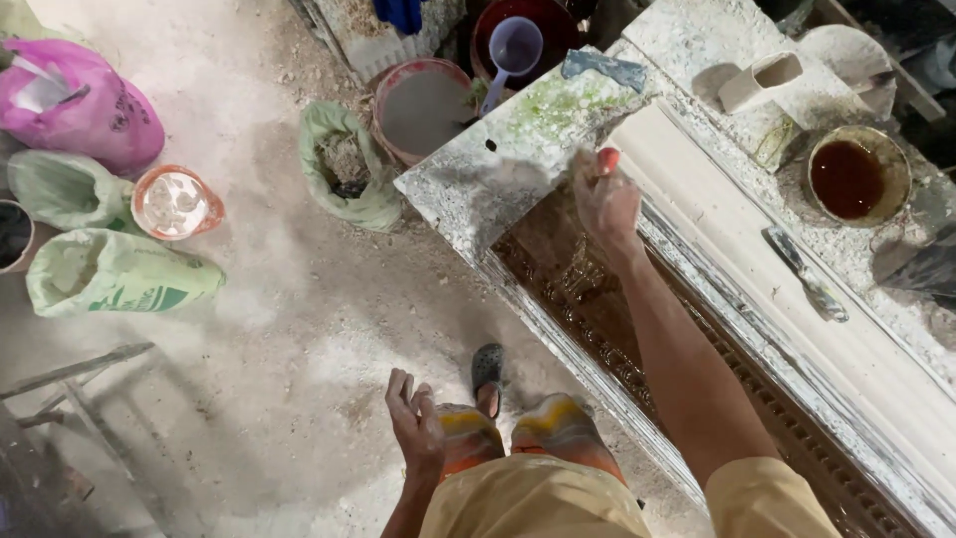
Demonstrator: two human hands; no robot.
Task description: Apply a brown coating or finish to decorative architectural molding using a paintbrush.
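Note:
My right hand (604,202) reaches out over the end of a long brown ornate mould (588,299) on the workbench and is closed on a small red-tipped tool (608,158). The hand is dusted white. My left hand (415,421) hangs free by my knee, fingers apart and empty. A white plaster-filled channel (757,249) runs beside the mould. At the bench's end lies a dusty grey slab (498,164) with green stains.
A bucket of grey mix (423,108), a purple scoop (513,50) and an open green sack (349,164) stand on the floor. Pink and green sacks (80,100) lie left. On the bench sit a bowl of brown liquid (856,177) and a scraper (805,272).

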